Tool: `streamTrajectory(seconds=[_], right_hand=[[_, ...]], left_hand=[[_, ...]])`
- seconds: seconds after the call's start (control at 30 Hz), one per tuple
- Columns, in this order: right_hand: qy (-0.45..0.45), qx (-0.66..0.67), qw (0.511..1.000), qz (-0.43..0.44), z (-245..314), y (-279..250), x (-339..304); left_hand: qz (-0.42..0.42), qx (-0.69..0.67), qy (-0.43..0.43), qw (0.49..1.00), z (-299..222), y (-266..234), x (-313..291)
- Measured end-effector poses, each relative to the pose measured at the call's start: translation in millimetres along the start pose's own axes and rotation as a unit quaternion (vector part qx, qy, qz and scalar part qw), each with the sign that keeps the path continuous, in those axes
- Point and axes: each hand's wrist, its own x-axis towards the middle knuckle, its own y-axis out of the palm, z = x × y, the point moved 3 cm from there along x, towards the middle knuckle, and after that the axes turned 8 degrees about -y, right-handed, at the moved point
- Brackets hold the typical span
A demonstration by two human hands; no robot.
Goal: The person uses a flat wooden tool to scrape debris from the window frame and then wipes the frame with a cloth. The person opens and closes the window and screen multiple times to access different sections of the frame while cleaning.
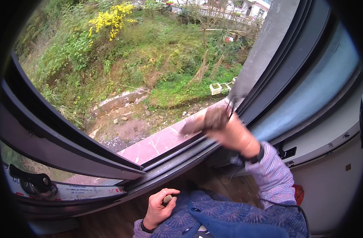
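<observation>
My right hand (233, 135) reaches over the window's lower track, blurred by motion. It is closed on a dark brown, rag-like thing (214, 119), whose exact kind the blur hides. Dark strands show beside it, in front of the grey side wall of the opening. Under the rag-like thing lies the pinkish stone sill (161, 141); whether they touch I cannot tell. Low in the middle, in front of my blue patterned clothing, my left hand (158, 210) is closed around a small brown stub (168, 199) with a rounded end. The rest of that stub is hidden in the fingers.
Dark window track (169, 160) runs below the opening. A sash frame (70, 135) stands at the left, with a black handle (32, 180) beside a printed strip. Dark frames and a bluish pane (308, 95) are at the right. Outside, a grassy slope (149, 59) drops to rubble and white planters (216, 88).
</observation>
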Motion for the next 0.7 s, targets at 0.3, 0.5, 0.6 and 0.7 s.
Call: streamTrajectory(seconds=[0.3, 0.5, 0.6, 0.7], right_hand=[[0.234, -0.268, 0.93, -0.094, -87, 39, 1], [0.139, 0.133, 0.978, -0.079, 46, 164, 80], [0.07, 0.156, 0.978, -0.116, 17, 125, 69], [0.208, 0.447, 0.847, -0.198, -25, 42, 19]], left_hand=[[-0.126, -0.033, -0.063, 0.99, 7, -23, -35], [-0.085, -0.006, -0.024, 0.996, -2, -14, -23], [-0.076, 0.015, -0.023, 0.997, -4, -17, -26], [-0.132, -0.012, -0.057, 0.99, 2, -25, -35]])
